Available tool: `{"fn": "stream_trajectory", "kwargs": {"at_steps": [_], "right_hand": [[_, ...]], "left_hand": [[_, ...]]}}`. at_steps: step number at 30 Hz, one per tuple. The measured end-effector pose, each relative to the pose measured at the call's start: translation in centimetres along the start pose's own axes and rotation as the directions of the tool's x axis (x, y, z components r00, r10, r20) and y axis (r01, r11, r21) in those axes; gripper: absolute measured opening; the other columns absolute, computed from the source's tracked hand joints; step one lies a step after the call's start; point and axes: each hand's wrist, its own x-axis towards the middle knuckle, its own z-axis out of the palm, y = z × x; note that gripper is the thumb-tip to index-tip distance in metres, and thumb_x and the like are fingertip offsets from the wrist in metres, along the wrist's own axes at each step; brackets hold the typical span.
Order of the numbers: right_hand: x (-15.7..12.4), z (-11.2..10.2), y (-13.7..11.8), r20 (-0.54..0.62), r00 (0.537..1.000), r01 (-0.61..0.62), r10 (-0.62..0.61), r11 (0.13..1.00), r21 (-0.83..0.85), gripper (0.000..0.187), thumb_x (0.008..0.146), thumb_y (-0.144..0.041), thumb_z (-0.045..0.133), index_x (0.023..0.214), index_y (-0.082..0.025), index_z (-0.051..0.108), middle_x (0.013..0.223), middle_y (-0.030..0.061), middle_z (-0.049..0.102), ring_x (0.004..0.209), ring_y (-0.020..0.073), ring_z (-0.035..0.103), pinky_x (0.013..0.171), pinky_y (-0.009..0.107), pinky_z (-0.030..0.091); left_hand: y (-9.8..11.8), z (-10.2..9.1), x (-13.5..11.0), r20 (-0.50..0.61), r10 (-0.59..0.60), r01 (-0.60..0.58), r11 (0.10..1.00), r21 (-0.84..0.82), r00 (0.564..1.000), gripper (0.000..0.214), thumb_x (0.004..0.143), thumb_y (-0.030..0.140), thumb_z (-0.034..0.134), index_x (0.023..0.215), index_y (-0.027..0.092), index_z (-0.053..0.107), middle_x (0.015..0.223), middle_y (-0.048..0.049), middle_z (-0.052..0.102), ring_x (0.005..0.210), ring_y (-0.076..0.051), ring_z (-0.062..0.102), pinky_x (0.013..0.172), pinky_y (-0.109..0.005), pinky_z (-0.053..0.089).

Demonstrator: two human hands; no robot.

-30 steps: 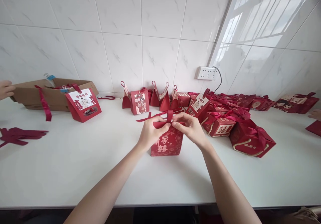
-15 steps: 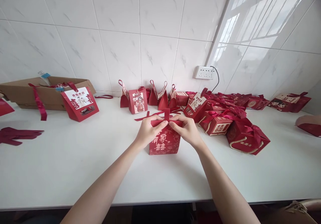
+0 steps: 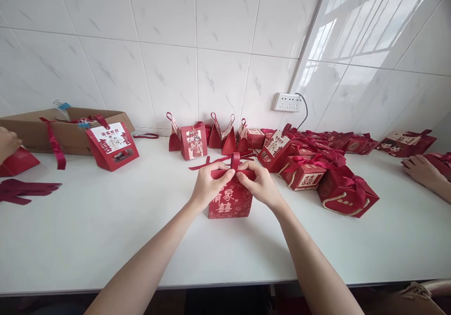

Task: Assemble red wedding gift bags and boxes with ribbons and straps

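A red gift box point(image 3: 230, 203) with white lettering stands upright on the white table in front of me. My left hand point(image 3: 210, 183) pinches the left part of its top edge, thumb in front and fingers behind. On the other side my right hand point(image 3: 259, 181) grips the same edge in the same way. Both thumbs nearly meet at the middle. Between them a dark red ribbon loop point(image 3: 235, 160) rises from the top of the box. Loose ribbon strips point(image 3: 207, 163) lie on the table just behind my hands.
Several red boxes stand along the wall, and a pile with bows point(image 3: 310, 174) sits at right. A cardboard carton point(image 3: 35, 134) and folded ribbons point(image 3: 26, 190) are at left. Other people's hands show at the far left point(image 3: 7, 143) and far right point(image 3: 424, 170), by red boxes.
My hands keep their grip, and the box has tilted very slightly. Another person's hand has come into view at the left edge, and one at the right with a red box.
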Motion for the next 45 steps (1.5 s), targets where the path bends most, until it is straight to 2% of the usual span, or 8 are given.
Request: {"fn": "stream_trajectory", "kwargs": {"at_steps": [11, 18, 24, 34, 37, 41, 45], "right_hand": [[0.0, 0.0, 0.5, 0.002, 0.999, 0.033, -0.033, 0.999, 0.005, 0.013, 0.082, -0.030, 0.054, 0.076, -0.019, 0.058, 0.075, 0.0001, 0.063, 0.069, 0.0146, 0.057, 0.063, 0.024, 0.045], [0.0, 0.0, 0.5, 0.004, 0.999, 0.036, -0.036, 0.999, -0.014, 0.014, 0.083, -0.031, 0.053, 0.076, -0.019, 0.057, 0.075, 0.0006, 0.063, 0.069, 0.0149, 0.057, 0.063, 0.025, 0.045], [0.0, 0.0, 0.5, 0.016, 1.000, 0.016, -0.016, 1.000, 0.006, 0.012, 0.082, -0.029, 0.053, 0.077, -0.019, 0.057, 0.076, 0.0006, 0.063, 0.070, 0.0145, 0.057, 0.063, 0.024, 0.045], [0.0, 0.1, 0.4, -0.004, 1.000, 0.016, -0.016, 0.999, 0.034, 0.011, 0.081, -0.028, 0.054, 0.078, -0.019, 0.059, 0.078, 0.0011, 0.064, 0.072, 0.0157, 0.059, 0.064, 0.025, 0.047], [0.0, 0.3, 0.2, -0.023, 1.000, -0.004, 0.005, 0.998, 0.058, 0.012, 0.080, -0.031, 0.057, 0.079, -0.019, 0.061, 0.080, 0.0017, 0.066, 0.076, 0.0166, 0.061, 0.068, 0.027, 0.049], [0.5, 0.7, -0.1, -0.108, 0.994, 0.004, 0.014, 0.985, 0.170, 0.021, 0.079, -0.036, 0.061, 0.092, -0.019, 0.064, 0.087, 0.0035, 0.068, 0.079, 0.0176, 0.064, 0.071, 0.029, 0.051], [0.9, 1.0, -0.6, -0.167, 0.986, 0.028, 0.017, 0.965, 0.260, 0.018, 0.080, -0.036, 0.062, 0.081, -0.019, 0.065, 0.080, 0.0030, 0.069, 0.073, 0.0171, 0.064, 0.067, 0.028, 0.052]], "left_hand": [[-0.4, -0.1, -0.1, 0.015, 0.024, -0.023, 0.999, -0.031, 1.000, 0.018, 0.078, 0.034, 0.062, 0.069, 0.019, 0.065, 0.072, -0.0006, 0.068, 0.072, -0.017, 0.064, 0.069, -0.026, 0.049], [-0.3, 0.2, 0.0, -0.047, -0.001, 0.000, 1.000, -0.012, 0.999, 0.018, 0.075, 0.033, 0.063, 0.065, 0.018, 0.064, 0.072, -0.0015, 0.068, 0.074, -0.019, 0.064, 0.072, -0.028, 0.050], [-0.5, -0.1, -0.2, 0.031, 0.023, -0.022, 0.998, -0.061, 0.999, 0.016, 0.075, 0.033, 0.063, 0.068, 0.019, 0.062, 0.074, -0.0015, 0.067, 0.076, -0.019, 0.065, 0.070, -0.027, 0.050], [-0.7, -0.1, -0.1, 0.003, 0.047, -0.047, 0.999, 0.011, 0.999, 0.016, 0.075, 0.032, 0.061, 0.067, 0.019, 0.058, 0.073, -0.0010, 0.067, 0.074, -0.019, 0.064, 0.069, -0.028, 0.050], [-0.6, 0.0, -0.1, -0.001, 0.044, -0.044, 0.999, 0.013, 0.999, 0.016, 0.074, 0.031, 0.061, 0.064, 0.019, 0.058, 0.071, -0.0005, 0.066, 0.072, -0.018, 0.063, 0.068, -0.028, 0.049], [-0.4, -0.2, -0.1, 0.020, 0.040, -0.040, 0.999, 0.002, 0.999, 0.014, 0.074, 0.029, 0.061, 0.066, 0.019, 0.059, 0.070, -0.0003, 0.066, 0.070, -0.017, 0.063, 0.067, -0.027, 0.049], [0.0, -0.6, 0.1, 0.044, 0.044, -0.045, 0.999, 0.004, 0.998, 0.010, 0.073, 0.027, 0.061, 0.077, 0.017, 0.064, 0.078, -0.0023, 0.069, 0.075, -0.018, 0.065, 0.071, -0.027, 0.051]]}}
